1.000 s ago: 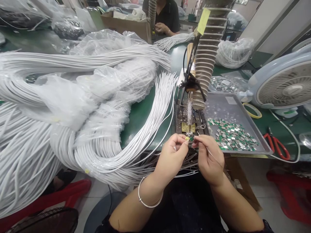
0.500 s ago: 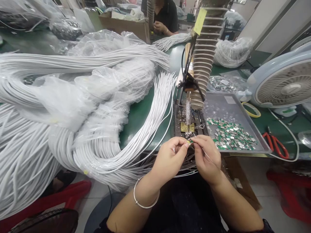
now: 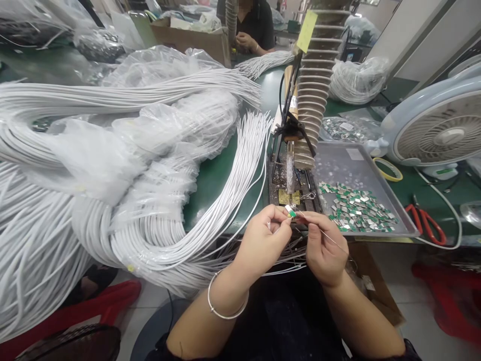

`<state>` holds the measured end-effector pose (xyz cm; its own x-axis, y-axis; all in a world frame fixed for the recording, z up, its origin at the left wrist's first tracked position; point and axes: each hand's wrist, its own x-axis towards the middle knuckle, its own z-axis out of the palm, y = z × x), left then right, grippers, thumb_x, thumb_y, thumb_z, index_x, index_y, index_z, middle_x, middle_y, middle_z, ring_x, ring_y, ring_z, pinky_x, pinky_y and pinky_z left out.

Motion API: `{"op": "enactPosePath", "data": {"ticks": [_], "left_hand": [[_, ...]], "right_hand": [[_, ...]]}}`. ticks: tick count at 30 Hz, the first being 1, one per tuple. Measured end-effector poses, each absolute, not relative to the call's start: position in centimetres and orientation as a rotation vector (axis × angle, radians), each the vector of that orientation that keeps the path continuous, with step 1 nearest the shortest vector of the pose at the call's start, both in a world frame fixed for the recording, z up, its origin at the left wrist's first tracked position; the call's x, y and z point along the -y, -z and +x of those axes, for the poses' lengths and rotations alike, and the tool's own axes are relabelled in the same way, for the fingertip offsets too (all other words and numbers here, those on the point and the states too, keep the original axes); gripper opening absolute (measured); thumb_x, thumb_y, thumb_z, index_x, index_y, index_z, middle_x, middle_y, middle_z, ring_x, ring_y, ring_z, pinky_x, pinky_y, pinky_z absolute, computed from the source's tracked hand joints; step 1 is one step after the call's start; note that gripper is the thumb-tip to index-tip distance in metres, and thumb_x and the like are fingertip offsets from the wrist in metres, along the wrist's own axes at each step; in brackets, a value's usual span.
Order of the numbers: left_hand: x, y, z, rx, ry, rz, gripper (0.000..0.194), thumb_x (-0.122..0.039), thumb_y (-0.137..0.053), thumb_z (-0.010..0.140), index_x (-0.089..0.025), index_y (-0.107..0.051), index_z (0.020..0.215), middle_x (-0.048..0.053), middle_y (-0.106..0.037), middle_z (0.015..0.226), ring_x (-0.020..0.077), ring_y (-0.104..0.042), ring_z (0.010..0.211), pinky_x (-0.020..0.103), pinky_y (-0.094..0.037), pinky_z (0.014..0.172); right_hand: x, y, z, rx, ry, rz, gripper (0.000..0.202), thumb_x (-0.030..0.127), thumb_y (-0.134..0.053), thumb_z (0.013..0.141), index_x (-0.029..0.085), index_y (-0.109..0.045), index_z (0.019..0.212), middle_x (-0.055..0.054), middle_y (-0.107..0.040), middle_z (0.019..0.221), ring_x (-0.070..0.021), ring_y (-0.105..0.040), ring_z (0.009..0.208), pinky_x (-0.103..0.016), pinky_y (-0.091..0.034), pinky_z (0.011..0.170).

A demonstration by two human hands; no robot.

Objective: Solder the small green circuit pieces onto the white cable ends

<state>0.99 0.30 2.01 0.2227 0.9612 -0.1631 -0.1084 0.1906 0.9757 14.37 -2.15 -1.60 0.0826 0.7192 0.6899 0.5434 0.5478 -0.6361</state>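
My left hand (image 3: 263,245) is closed, its thumb and forefinger pinching a small metal connector with a green circuit board (image 3: 290,211). A white cable end (image 3: 269,225) shows between its fingers; whether it joins the connector is hidden. My right hand (image 3: 327,253) is closed on a thin solder wire (image 3: 331,239), which runs across the fingers toward the connector. Just beyond the fingertips stands a soldering iron (image 3: 290,173), clamped tip down over a yellow sponge (image 3: 288,196). The connector is near the iron's tip; contact cannot be made out.
A grey tray (image 3: 338,160) with many loose connectors (image 3: 361,208) lies right, by red-handled pliers (image 3: 426,223) and a fan (image 3: 443,125). White cable bundles (image 3: 225,195) cover the left. A ribbed hose (image 3: 315,85) hangs over the iron. A person (image 3: 253,25) sits opposite.
The connector has tilted up and shows its metal shell and green board. My right hand has moved slightly right and down, away from the left, with the solder wire still in it.
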Motion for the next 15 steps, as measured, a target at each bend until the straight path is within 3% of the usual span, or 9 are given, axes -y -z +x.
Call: {"op": "enactPosePath", "data": {"ticks": [8,15], "left_hand": [[-0.61,-2.27,0.84,-1.074,-0.975,1.084,0.009,-0.019,-0.054,0.077,-0.016,-0.051,0.069,0.002,-0.057,0.09,0.004,-0.045,0.055,0.02,-0.034,0.048],[-1.02,-2.52,0.75,-1.083,-0.989,1.107,0.007,-0.018,-0.054,0.076,-0.017,-0.051,0.07,0.001,-0.057,0.091,0.0049,-0.048,0.059,0.021,-0.035,0.051]], "right_hand": [[1.69,1.42,14.35,1.643,-0.194,-1.044,0.022,0.008,-0.048,0.085,0.02,-0.061,0.099,-0.009,-0.069,0.096,-0.0194,-0.066,0.091,-0.04,-0.057,0.078],[1.31,0.95,14.15,1.661,-0.164,-1.029,0.024,0.006,-0.049,0.084,0.021,-0.061,0.098,-0.008,-0.068,0.098,-0.0189,-0.066,0.094,-0.037,-0.056,0.08]]}}
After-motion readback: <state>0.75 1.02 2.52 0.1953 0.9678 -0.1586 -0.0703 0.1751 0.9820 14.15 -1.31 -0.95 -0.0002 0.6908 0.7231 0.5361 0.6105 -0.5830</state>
